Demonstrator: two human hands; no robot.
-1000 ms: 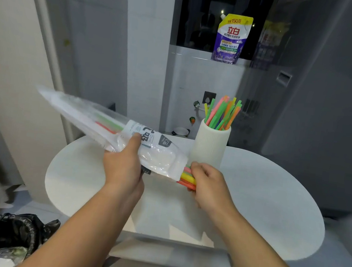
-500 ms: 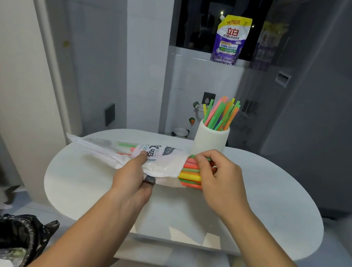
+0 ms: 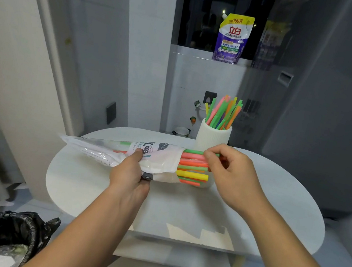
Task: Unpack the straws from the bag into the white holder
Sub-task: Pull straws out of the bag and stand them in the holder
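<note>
My left hand grips a clear plastic bag near its open end and holds it level above the white table. Green, pink, orange and yellow straws stick out of the bag's right end. The fingers of my right hand pinch the upper straws of that bundle. Behind it stands the white ribbed holder with several coloured straws upright in it.
A bin lined with a black bag sits on the floor at the lower left. A purple detergent pouch stands on the ledge behind. A grey wall or cabinet rises at the right.
The bag came down from a tilted position to level over the table. More of the straws now stick out of its mouth, and my right hand moved up to pinch the top ones.
</note>
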